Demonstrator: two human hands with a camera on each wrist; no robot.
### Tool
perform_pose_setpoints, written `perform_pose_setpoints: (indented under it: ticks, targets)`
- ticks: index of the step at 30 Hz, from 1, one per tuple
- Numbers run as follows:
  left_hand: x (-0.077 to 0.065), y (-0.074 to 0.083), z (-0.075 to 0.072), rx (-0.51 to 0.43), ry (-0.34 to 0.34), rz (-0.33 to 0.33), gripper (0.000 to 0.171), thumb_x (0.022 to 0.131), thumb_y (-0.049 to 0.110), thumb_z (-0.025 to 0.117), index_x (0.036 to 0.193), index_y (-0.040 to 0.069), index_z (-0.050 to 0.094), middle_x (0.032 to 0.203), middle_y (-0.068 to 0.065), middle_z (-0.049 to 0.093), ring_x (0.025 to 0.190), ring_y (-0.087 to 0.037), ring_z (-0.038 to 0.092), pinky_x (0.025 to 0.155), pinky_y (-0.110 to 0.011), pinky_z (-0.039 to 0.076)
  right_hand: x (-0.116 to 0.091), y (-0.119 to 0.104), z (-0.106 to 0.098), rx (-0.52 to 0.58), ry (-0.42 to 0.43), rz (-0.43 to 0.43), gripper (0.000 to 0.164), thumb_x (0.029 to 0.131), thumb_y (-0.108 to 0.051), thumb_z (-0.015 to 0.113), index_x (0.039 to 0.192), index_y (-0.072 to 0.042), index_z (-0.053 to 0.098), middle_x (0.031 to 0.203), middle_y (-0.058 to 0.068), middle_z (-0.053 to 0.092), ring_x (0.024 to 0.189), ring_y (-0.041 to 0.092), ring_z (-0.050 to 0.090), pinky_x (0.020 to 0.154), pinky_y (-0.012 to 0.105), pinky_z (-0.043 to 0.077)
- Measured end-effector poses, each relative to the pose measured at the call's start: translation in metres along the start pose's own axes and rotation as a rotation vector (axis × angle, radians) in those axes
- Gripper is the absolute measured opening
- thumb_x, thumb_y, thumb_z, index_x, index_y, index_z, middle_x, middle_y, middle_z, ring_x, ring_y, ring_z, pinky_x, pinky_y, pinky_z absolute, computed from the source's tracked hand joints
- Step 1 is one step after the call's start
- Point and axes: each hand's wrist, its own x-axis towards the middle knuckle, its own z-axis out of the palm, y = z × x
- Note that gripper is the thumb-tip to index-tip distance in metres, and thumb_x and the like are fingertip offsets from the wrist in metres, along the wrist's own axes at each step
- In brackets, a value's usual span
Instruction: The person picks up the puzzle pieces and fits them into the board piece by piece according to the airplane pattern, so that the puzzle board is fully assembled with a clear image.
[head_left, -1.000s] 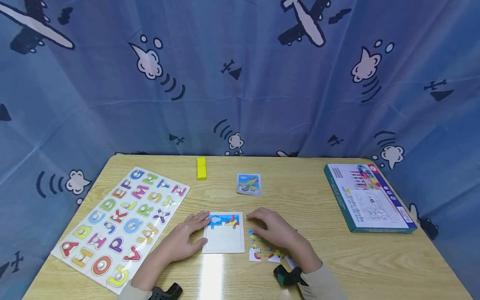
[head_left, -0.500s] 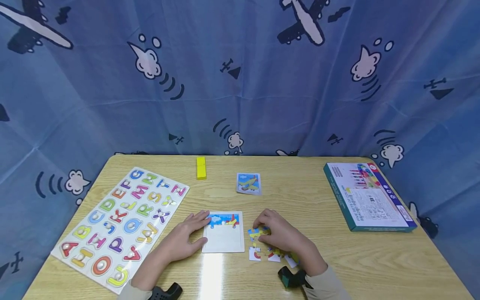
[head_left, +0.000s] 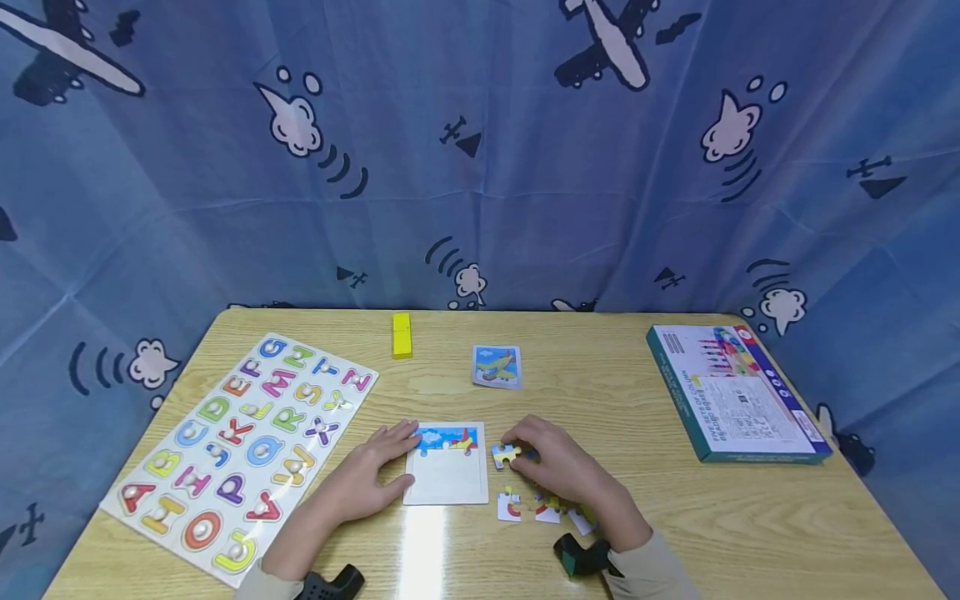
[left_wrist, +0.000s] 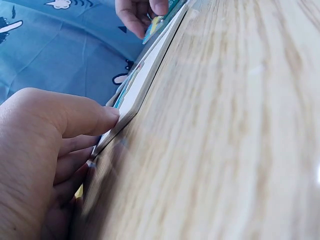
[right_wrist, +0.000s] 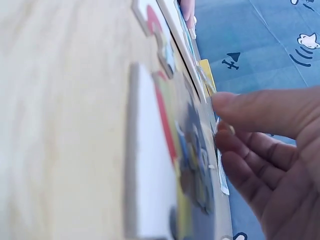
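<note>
A white puzzle board [head_left: 446,483] lies flat on the table, with a row of blue-sky and red-yellow plane pieces [head_left: 448,439] along its top. My left hand [head_left: 369,477] rests at the board's left side, fingers spread, with its thumb [left_wrist: 102,120] on the board's edge in the left wrist view. To the right of the board, my right hand [head_left: 553,457] pinches a yellow-and-blue jigsaw piece [head_left: 505,455] between thumb and fingertips. Loose jigsaw pieces [head_left: 509,507] lie below that hand, partly hidden under the wrist.
A white alphabet board [head_left: 247,450] with knobbed letters covers the left of the table. Toward the back are a yellow block [head_left: 402,336] and a plane picture card [head_left: 497,367]. A flat green-sided box [head_left: 738,396] lies at the right, and a blue curtain [head_left: 480,167] hangs behind.
My right hand has taken hold of a yellow-and-blue jigsaw piece among the loose ones and shifted it slightly left and up, toward the board. The left hand stays in place.
</note>
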Motion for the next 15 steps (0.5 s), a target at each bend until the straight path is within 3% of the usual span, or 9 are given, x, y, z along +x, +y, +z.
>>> perform_pose_setpoints:
  ticks: [6,15]
  targets:
    - [0.0,0.001,0.0,0.001,-0.002,-0.013,0.053,0.087,0.026,0.065,0.136,0.01,0.052,0.148,-0.003,0.042,0.14,-0.023,0.034,0.118,-0.046,0.025,0.002,-0.006,0.004,0.04,0.037,-0.029,0.025,0.086,-0.014,0.07,0.11,-0.011,0.068,0.098,-0.003,0.06,0.078,0.007,0.048,0.065,0.019,0.046]
    - [0.001,0.001,0.0,-0.003,-0.004,-0.019,0.053,0.087,0.026,0.065,0.136,0.01,0.053,0.148,-0.003,0.042,0.14,-0.023,0.034,0.118,-0.046,0.025,0.016,-0.029,0.019,0.076,0.009,-0.068,0.026,0.087,-0.015,0.068,0.112,-0.009,0.068,0.097,-0.002,0.058,0.074,0.008,0.047,0.06,0.016,0.043]
